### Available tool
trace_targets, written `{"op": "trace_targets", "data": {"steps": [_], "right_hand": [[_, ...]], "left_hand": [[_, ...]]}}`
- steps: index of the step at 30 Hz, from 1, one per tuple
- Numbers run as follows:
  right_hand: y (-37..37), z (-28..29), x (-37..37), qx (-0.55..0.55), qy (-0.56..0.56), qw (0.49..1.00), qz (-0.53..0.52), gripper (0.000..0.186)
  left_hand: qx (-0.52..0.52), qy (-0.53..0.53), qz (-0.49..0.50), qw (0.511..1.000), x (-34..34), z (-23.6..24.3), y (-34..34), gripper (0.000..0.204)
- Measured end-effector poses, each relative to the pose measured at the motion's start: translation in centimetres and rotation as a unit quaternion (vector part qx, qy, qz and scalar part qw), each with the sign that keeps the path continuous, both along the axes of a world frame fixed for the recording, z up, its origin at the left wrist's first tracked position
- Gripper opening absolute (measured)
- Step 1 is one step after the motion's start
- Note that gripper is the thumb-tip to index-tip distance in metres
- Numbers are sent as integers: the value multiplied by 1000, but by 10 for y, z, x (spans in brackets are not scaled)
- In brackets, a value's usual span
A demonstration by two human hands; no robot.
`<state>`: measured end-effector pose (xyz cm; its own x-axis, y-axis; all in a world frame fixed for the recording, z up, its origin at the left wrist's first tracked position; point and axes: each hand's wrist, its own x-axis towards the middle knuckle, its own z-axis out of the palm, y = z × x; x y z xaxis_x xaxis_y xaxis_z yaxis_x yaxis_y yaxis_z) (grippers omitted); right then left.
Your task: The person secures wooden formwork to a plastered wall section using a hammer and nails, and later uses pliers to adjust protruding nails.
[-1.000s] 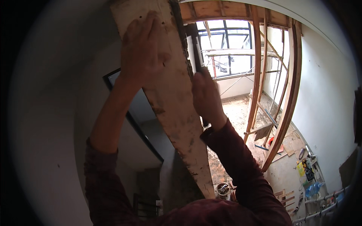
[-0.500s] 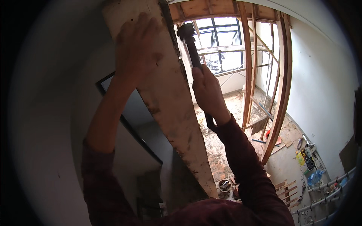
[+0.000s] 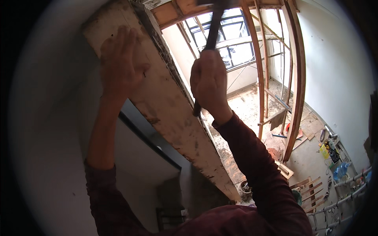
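A long pale wooden board (image 3: 173, 122), stained and rough along its edges, runs slantwise from the upper left down to the lower middle. My left hand (image 3: 120, 65) lies on its face near the upper end, fingers stretched out and thumb apart. By the thumb tip is a small dark mark or nail, too small to tell which. My right hand (image 3: 210, 80) is wrapped round the handle of a dark hammer (image 3: 214, 29), raised just right of the board. The hammer's head is blurred and partly cut off by the upper edge.
Upright timber posts (image 3: 295, 78) stand at the right, before a white wall (image 3: 334, 70). A dark-framed window (image 3: 232, 37) is behind them. Far below, debris covers the floor (image 3: 244, 106). A slatted wooden pallet (image 3: 309, 192), a blue bottle (image 3: 341, 171) and metal rails (image 3: 346, 200) sit lower right.
The hammer has risen, its head now reaching the upper edge. My view has turned, so the board and my left hand appear further left and lower. The left hand still rests on the board.
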<state>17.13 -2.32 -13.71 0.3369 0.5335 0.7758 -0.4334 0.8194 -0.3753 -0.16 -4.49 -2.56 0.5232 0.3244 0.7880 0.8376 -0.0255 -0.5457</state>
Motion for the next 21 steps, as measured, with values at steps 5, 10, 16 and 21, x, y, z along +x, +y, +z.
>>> {"op": "trace_targets", "data": {"steps": [5,10,16,21], "right_hand": [[31,-13,5,-98,-280,951,-82,35],[1,2,22,-32,-123,991,-44,34],[41,-21,11,-77,-263,958,-87,40],[-13,-5,31,-15,-170,984,-54,27]], "left_hand": [[0,22,3,1000,10,14,1,87],[1,6,18,1000,5,9,-3,90],[6,-1,39,999,16,11,-4,90],[3,-7,61,998,8,2,-13,89]]}}
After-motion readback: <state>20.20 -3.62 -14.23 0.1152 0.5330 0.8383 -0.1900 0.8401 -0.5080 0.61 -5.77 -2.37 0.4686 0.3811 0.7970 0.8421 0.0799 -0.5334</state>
